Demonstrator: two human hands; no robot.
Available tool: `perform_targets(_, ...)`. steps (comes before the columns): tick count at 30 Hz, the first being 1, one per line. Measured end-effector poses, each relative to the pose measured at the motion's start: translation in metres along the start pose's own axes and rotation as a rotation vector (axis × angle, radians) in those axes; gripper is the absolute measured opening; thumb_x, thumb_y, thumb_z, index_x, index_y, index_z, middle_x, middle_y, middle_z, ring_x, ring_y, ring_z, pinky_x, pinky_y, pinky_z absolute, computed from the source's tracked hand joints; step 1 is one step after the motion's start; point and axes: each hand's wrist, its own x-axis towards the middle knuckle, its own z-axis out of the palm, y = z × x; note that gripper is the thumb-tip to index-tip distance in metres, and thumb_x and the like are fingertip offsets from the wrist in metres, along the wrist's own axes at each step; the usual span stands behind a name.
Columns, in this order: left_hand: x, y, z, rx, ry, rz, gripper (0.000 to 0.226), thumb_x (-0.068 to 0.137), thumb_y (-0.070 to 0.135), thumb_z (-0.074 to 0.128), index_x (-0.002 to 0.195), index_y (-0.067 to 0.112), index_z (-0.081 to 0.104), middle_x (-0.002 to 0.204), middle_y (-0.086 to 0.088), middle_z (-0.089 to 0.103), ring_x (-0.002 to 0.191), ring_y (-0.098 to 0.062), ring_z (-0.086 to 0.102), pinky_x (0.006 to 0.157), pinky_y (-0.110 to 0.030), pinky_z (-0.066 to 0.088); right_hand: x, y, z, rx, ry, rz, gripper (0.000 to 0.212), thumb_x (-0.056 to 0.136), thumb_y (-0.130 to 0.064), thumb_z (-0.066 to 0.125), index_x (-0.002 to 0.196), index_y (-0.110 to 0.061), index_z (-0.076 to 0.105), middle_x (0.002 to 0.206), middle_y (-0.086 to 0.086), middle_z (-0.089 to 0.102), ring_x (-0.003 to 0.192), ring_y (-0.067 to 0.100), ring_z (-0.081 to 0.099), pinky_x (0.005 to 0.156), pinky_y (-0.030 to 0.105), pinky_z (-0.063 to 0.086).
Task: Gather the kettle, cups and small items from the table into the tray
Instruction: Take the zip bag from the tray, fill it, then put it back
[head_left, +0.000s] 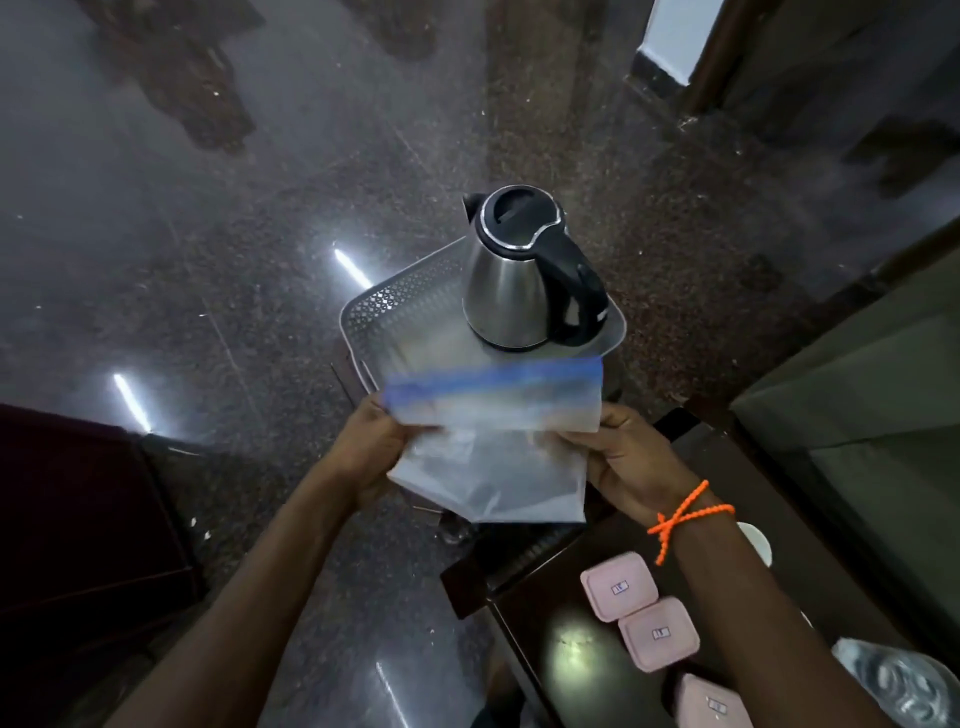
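Observation:
A steel kettle (511, 291) with a black lid and handle stands upright in the grey perforated tray (384, 306), toward the tray's right side. In front of the tray I hold a clear zip bag (493, 441) with a blue seal strip, blurred by motion. My left hand (371, 447) grips the bag's left edge and my right hand (626, 457), with an orange cord on the wrist, grips its right edge. The bag hides the tray's near rim. No cups are clearly visible.
The dark table (561, 623) at the lower right carries three pink lidded boxes (615, 587), a white round object (756, 540) and crumpled clear plastic (898, 680). A dark cabinet (78, 519) stands at the lower left. Polished stone floor (234, 234) surrounds the tray.

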Motion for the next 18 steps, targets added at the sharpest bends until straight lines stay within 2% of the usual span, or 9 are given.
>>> perform_targets(2, 0.004, 0.005, -0.01, -0.071, -0.06, 0.01, 0.027, 0.07, -0.011, 0.057, 0.058, 0.011, 0.067, 0.084, -0.019, 0.07, 0.065, -0.028, 0.068, 0.055, -0.027, 0.058, 0.006, -0.007, 0.006, -0.068, -0.047, -0.024, 0.048, 0.079, 0.024, 0.048, 0.059, -0.008, 0.076, 0.082, 0.014, 0.076, 0.073, 0.023, 0.075, 0.065, 0.029, 0.062)
perform_targets(4, 0.008, 0.008, -0.017, -0.087, -0.045, -0.032, 0.029, 0.075, -0.005, 0.054, 0.058, 0.015, 0.067, 0.075, -0.013, 0.072, 0.057, -0.022, 0.068, 0.052, -0.024, 0.056, 0.012, -0.013, 0.012, -0.126, -0.08, -0.038, 0.051, 0.081, 0.026, 0.046, 0.059, -0.009, 0.075, 0.083, 0.014, 0.075, 0.075, 0.024, 0.074, 0.069, 0.03, 0.063)
perform_targets(6, 0.016, 0.009, -0.023, -0.109, -0.001, -0.093, 0.031, 0.09, 0.002, 0.05, 0.081, 0.017, 0.076, 0.082, -0.01, 0.075, 0.063, -0.019, 0.072, 0.057, -0.025, 0.06, 0.015, -0.018, 0.017, -0.18, -0.089, -0.035, 0.046, 0.085, 0.023, 0.048, 0.073, -0.008, 0.078, 0.089, 0.014, 0.078, 0.083, 0.027, 0.073, 0.079, 0.036, 0.062)
perform_targets(8, 0.028, 0.014, -0.029, -0.207, 0.001, -0.182, 0.031, 0.101, 0.018, 0.045, 0.108, 0.012, 0.075, 0.097, -0.011, 0.076, 0.078, -0.022, 0.075, 0.069, -0.03, 0.063, 0.018, -0.019, 0.021, -0.209, -0.096, -0.014, 0.04, 0.085, 0.023, 0.046, 0.094, -0.001, 0.077, 0.109, 0.029, 0.073, 0.099, 0.034, 0.065, 0.093, 0.046, 0.053)
perform_targets(10, 0.04, 0.023, -0.037, -0.209, -0.012, -0.266, 0.043, 0.101, 0.041, 0.048, 0.119, 0.01, 0.072, 0.105, -0.011, 0.077, 0.088, -0.024, 0.075, 0.075, -0.035, 0.063, 0.021, -0.019, 0.023, -0.166, -0.114, 0.017, 0.04, 0.082, 0.012, 0.047, 0.113, 0.006, 0.071, 0.126, 0.038, 0.062, 0.109, 0.036, 0.058, 0.1, 0.048, 0.043)
perform_targets(11, 0.046, 0.028, -0.041, -0.161, -0.012, -0.285, 0.047, 0.099, 0.047, 0.052, 0.122, 0.012, 0.072, 0.109, -0.01, 0.077, 0.091, -0.024, 0.075, 0.077, -0.038, 0.063, 0.024, -0.017, 0.024, -0.113, -0.109, 0.025, 0.041, 0.081, 0.004, 0.05, 0.118, 0.009, 0.068, 0.128, 0.036, 0.062, 0.11, 0.036, 0.059, 0.1, 0.047, 0.045)
perform_targets(14, 0.066, 0.042, -0.044, -0.002, 0.091, -0.202, 0.032, 0.098, 0.034, 0.062, 0.121, 0.013, 0.071, 0.11, -0.014, 0.069, 0.092, -0.022, 0.066, 0.074, -0.039, 0.06, 0.042, -0.003, 0.036, -0.095, 0.066, -0.047, 0.033, 0.083, -0.007, 0.068, 0.113, 0.007, 0.071, 0.116, 0.025, 0.072, 0.103, 0.029, 0.065, 0.096, 0.043, 0.055)
perform_targets(16, 0.079, 0.051, -0.04, 0.107, 0.284, -0.053, 0.009, 0.1, 0.02, 0.06, 0.101, 0.017, 0.068, 0.094, -0.012, 0.066, 0.079, -0.018, 0.058, 0.063, -0.032, 0.05, 0.059, 0.011, 0.05, -0.248, 0.269, -0.155, 0.025, 0.082, -0.001, 0.077, 0.106, 0.002, 0.075, 0.113, 0.035, 0.07, 0.093, 0.024, 0.062, 0.097, 0.049, 0.053)
perform_targets(18, 0.09, 0.055, -0.042, 0.211, 0.5, 0.095, 0.01, 0.102, 0.017, 0.057, 0.096, 0.016, 0.065, 0.089, -0.01, 0.065, 0.072, -0.016, 0.058, 0.065, -0.03, 0.049, 0.078, 0.024, 0.064, -0.352, 0.403, -0.2, 0.027, 0.078, 0.003, 0.079, 0.104, -0.004, 0.076, 0.111, 0.029, 0.073, 0.09, 0.02, 0.062, 0.098, 0.047, 0.054)
